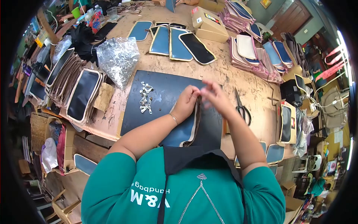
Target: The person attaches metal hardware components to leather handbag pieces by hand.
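Observation:
On the black mat (130,108), a blue panel piece (179,128) with a pale edge and brown layers stands in front of my body. My left hand (185,101) is closed on its top edge, thumb and finger pinched together. Close beside it, my right hand (215,98) is blurred, with some fingers raised; whether it holds anything is hidden by the blur. Several small silver metal pieces (144,98) lie on the mat to the left. Scissors (243,110) with black handles rest right of the mat.
A clear bag of metal parts (118,59) sits beyond the mat, left of it. Stacked panels (84,95) stand at the left, more (246,50) at the right. Blue and black panels (160,40) and a cardboard box (210,26) lie ahead. Another person's hands (186,2) show at the far edge.

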The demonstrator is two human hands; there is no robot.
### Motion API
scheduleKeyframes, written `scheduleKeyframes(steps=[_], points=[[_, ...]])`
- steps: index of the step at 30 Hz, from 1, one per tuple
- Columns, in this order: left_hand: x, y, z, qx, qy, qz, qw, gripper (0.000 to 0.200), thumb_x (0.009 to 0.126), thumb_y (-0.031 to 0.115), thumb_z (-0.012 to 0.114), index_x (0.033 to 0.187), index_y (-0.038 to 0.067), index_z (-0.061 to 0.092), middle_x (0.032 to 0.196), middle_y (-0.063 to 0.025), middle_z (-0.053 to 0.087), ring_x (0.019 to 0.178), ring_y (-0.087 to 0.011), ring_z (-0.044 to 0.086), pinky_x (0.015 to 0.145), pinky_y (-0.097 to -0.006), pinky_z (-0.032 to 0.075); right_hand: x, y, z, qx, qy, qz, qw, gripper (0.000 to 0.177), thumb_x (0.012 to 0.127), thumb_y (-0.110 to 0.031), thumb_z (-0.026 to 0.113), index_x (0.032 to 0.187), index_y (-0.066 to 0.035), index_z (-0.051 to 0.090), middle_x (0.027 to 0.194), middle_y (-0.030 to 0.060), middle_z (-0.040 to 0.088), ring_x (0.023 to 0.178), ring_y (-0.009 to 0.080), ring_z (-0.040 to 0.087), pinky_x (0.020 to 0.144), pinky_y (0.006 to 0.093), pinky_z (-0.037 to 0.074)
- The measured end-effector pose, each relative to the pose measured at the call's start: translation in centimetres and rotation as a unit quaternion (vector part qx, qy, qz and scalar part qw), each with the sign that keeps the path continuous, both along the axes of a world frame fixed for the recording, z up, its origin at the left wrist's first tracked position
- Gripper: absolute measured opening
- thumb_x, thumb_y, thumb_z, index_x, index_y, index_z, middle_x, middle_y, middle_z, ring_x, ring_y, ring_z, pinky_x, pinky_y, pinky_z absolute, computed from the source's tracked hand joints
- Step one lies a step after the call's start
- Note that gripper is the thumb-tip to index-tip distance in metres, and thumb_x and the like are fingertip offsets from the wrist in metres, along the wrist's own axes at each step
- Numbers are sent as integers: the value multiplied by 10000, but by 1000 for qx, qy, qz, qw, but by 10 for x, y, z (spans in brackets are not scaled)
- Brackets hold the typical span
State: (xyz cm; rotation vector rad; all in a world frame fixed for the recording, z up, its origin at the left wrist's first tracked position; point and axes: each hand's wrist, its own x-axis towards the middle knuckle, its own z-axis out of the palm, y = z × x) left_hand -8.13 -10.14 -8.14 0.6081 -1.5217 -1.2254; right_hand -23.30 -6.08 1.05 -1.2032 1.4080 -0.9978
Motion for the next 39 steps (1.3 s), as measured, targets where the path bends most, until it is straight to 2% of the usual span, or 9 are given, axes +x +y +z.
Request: scheduleKeyframes(steps=[3,7,9,15,19,21,29,32,39], points=[[-5,-7,10,69,40,30,996,177,1072,216,503,1007,56,543,858,-17,576,751,-91,551,702,-252,490,20,58,-10,112,44,87,989,732,902,-201,734,1493,-49,329,1073,78,608,833,131,639,628,255,530],[-22,-16,33,106,163,11,981,183,1070,225,516,1021,58,573,887,-1,604,771,-63,558,705,-231,485,23,66,-11,-74,-6,3,997,634,872,-77,627,1456,-31,384,1005,139,658,772,184,657,718,296,516],[-21,-14,56,92,211,-13,973,205,1062,239,538,1039,43,596,879,10,616,772,-67,547,712,-235,472,25,72,31,-68,210,-3,975,611,871,-113,634,1426,17,415,1009,203,675,867,265,681,785,339,525],[25,-5,77,154,103,-87,979,165,961,87,674,1100,-1,664,1009,-32,688,922,-80,629,858,-231,506,35,73,-2,-139,125,28,982,647,876,-182,675,1442,7,424,1149,248,675,1043,335,683,873,387,521],[44,-15,76,149,64,-120,979,166,976,96,648,1116,7,661,1015,-36,690,925,-100,640,872,-250,513,37,57,11,-101,168,10,981,613,895,-320,742,1374,-7,521,986,144,653,853,211,633,782,341,514],[49,-21,85,151,35,-147,977,164,987,111,635,1125,26,657,1027,-40,693,940,-116,649,898,-275,519,30,34,3,-213,149,-25,965,486,933,-300,711,1316,-32,579,1080,88,611,859,170,593,761,302,495],[46,-24,81,241,100,-166,951,120,1023,156,586,1124,96,612,1023,-15,664,982,-145,664,866,-356,547,49,7,-4,-172,-142,-126,967,183,990,-202,644,1039,-41,573,794,42,646,532,76,562,487,239,485],[47,-21,67,265,200,-214,919,141,1038,201,567,1156,129,592,1021,-4,661,994,-144,653,834,-393,530,53,7,-8,-209,-160,-143,954,168,1000,-186,631,1023,-35,562,832,29,649,630,60,580,532,226,475],[90,-29,67,152,-8,16,988,271,1055,343,530,1056,89,623,761,1,609,746,-105,639,638,-237,512,48,1,-30,-270,-57,-168,946,144,1011,-187,620,996,-48,586,834,-26,599,690,39,494,595,213,414]])
